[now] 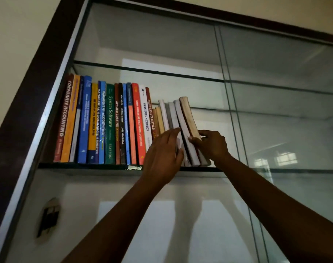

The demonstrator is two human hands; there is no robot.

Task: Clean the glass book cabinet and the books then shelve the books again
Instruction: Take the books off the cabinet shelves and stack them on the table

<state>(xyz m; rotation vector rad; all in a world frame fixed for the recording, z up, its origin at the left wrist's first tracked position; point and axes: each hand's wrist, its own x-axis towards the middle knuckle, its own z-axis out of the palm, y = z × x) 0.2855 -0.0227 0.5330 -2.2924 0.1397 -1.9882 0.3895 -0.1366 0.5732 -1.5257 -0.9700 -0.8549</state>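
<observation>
Where spines end — left hand (162,156) flat; right hand (212,146) (pinching) on books (187,118).

Bare shelf (237,170) right of leaning books (187,122)

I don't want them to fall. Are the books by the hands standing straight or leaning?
Leaning. The pale books tip left onto the row; the right hand grips them.
</observation>
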